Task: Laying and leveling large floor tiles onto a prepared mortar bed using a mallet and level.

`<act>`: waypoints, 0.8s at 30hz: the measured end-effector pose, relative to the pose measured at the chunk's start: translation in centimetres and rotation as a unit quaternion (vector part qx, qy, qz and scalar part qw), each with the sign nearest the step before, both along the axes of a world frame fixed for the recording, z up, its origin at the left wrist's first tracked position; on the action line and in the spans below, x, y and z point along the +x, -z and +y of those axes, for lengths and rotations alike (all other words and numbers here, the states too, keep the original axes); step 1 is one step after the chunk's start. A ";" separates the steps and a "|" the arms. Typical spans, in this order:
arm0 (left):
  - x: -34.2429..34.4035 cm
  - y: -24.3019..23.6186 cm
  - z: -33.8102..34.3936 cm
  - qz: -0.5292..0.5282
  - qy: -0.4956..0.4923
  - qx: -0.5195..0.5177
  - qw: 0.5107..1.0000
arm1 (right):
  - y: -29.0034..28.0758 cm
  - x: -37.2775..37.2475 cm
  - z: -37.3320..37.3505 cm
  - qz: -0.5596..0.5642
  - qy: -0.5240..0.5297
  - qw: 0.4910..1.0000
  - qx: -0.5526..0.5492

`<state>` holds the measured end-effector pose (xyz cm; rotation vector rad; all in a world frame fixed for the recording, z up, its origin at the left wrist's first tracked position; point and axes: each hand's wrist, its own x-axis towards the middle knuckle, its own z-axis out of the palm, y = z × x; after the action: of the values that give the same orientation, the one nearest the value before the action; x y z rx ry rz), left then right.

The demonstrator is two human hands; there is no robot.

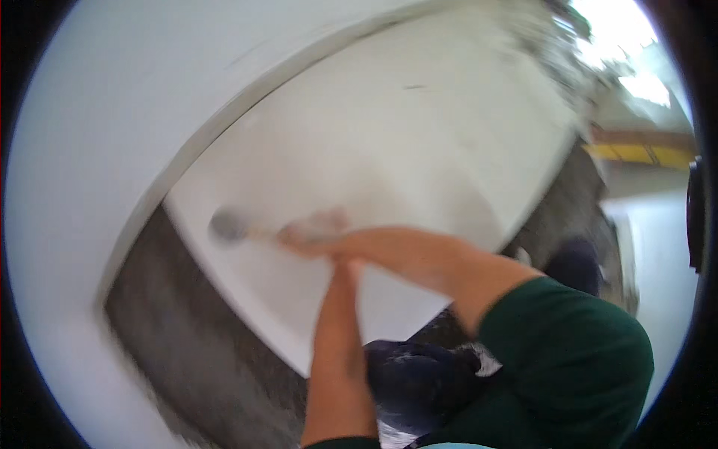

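A tool with a pale handle and a rounded dark grey head [229, 224] is held out to the left above a large white panel [419, 142]. Motion blurs it, so its exact kind is unclear. My right hand [303, 236] is closed around the handle, its forearm reaching in from the right. Up from the lower edge comes my left forearm, crossing beneath the right wrist. My left hand [336, 218] meets the right one there and looks closed on the same handle, its fingers smeared and partly hidden.
A white wall [112, 120] with a raised ledge borders the panel's far left side. Dark grey floor [202, 337] shows around it. To the right are a yellow strip [643, 154], a white surface [654, 239] and a blurred heap [550, 45] near bright light.
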<state>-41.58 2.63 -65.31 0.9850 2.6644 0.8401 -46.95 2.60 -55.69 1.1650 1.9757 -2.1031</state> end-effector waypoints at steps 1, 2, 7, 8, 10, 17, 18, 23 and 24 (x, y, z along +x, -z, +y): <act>-0.7 0.3 -0.7 -0.018 0.033 -0.008 0.999 | -0.2 1.5 -0.4 0.048 0.094 0.993 -0.043; -1.2 0.1 -1.0 -0.030 0.054 -0.023 0.998 | -0.7 2.6 -0.1 0.110 0.170 0.975 -0.087; 1.0 -17.4 5.1 -0.150 0.014 -0.439 0.886 | -10.3 2.9 18.5 -0.131 -0.383 0.901 0.156; 1.3 -17.8 4.6 -0.121 -0.010 -0.419 0.900 | -9.8 5.3 22.1 -0.079 -0.366 0.900 0.222; 1.3 -18.3 5.1 -0.102 -0.004 -0.468 0.878 | -8.8 10.5 30.2 -0.017 -0.313 0.891 0.328; -1.0 -14.2 2.4 -0.038 0.027 -0.467 0.883 | -10.9 33.4 57.6 -0.162 -0.169 0.851 0.470; -2.2 -11.8 0.4 0.010 0.055 -0.445 0.894 | -10.6 35.9 60.6 -0.150 -0.163 0.836 0.502; 0.4 -15.5 15.6 -0.051 0.185 -0.616 0.764 | -9.0 45.9 71.5 -0.147 -0.169 0.849 0.478; 2.1 -16.2 19.7 -0.048 0.188 -0.619 0.761 | -8.9 47.2 73.2 -0.130 -0.192 0.861 0.452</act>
<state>-39.51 22.30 -49.08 0.9029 2.0288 -0.8730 0.25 75.83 -46.79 0.8954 2.7984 -0.7372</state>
